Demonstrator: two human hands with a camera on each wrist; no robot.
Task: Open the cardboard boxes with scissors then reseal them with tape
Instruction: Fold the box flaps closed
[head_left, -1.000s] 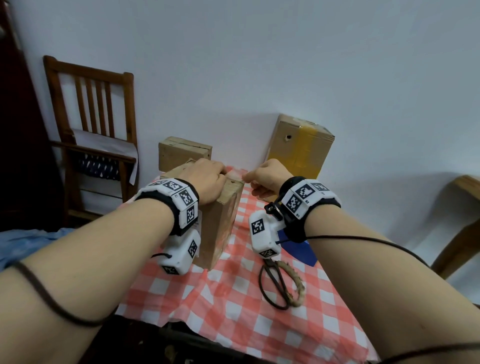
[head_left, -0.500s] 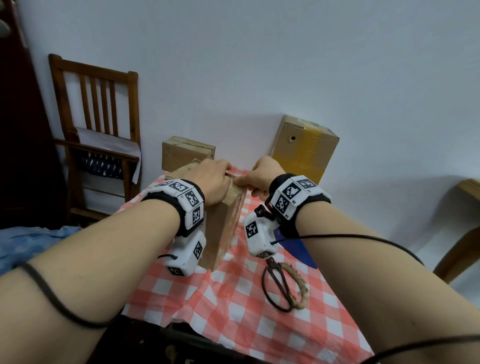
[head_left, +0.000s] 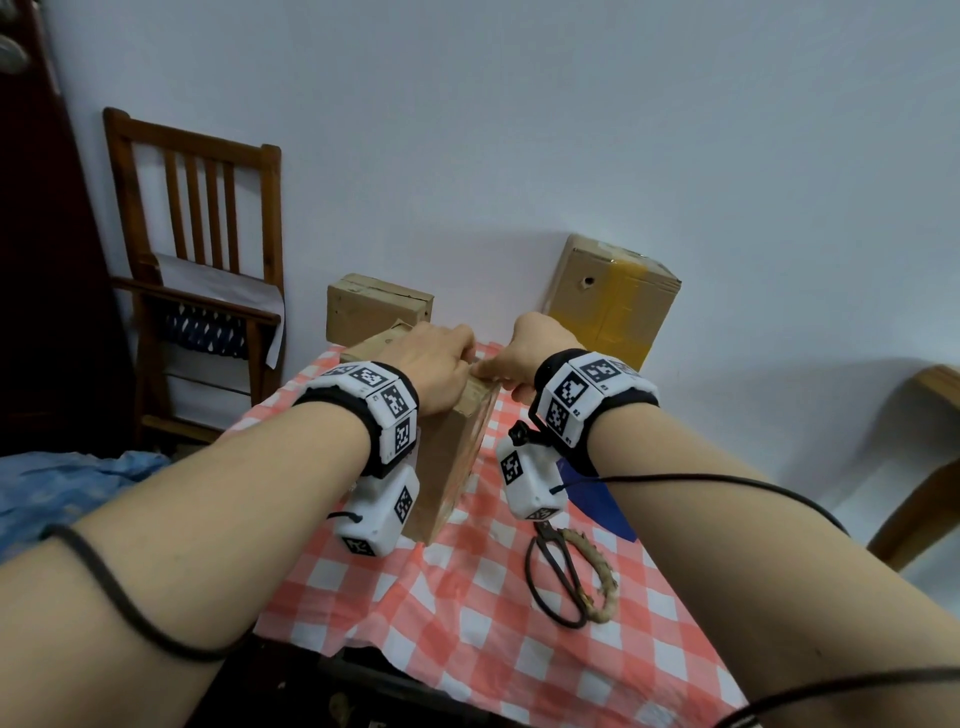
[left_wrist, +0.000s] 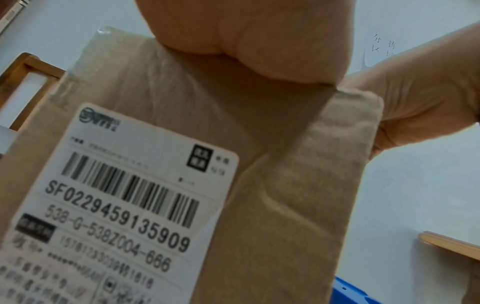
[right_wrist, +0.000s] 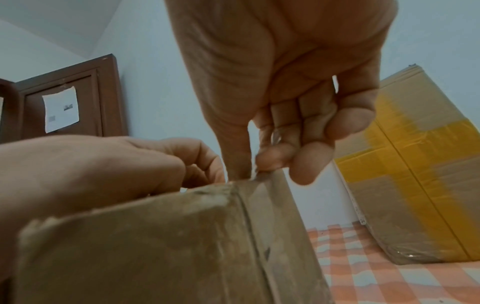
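Three cardboard boxes stand on the checked tablecloth (head_left: 467, 613). The nearest box (head_left: 452, 457) sits upright near the cloth's left side and bears a white shipping label (left_wrist: 124, 197) with a barcode on its broad face. The left hand (head_left: 431, 364) lies over the top of this box, fingers curled over the far edge, gripping it. The right hand (head_left: 524, 353) meets it at the top right corner, where thumb and forefinger pinch a thin strip of clear tape (right_wrist: 262, 174) at the box's edge; the other fingers are loosely curled. Behind, against the wall, are a small box (head_left: 374, 306) and a larger box (head_left: 613, 301) banded with yellow tape. Black scissors (head_left: 561, 577) lie flat on the cloth, near the right forearm, with a braided ring (head_left: 602, 577) touching them. A wooden chair (head_left: 202, 270) stands to the left.
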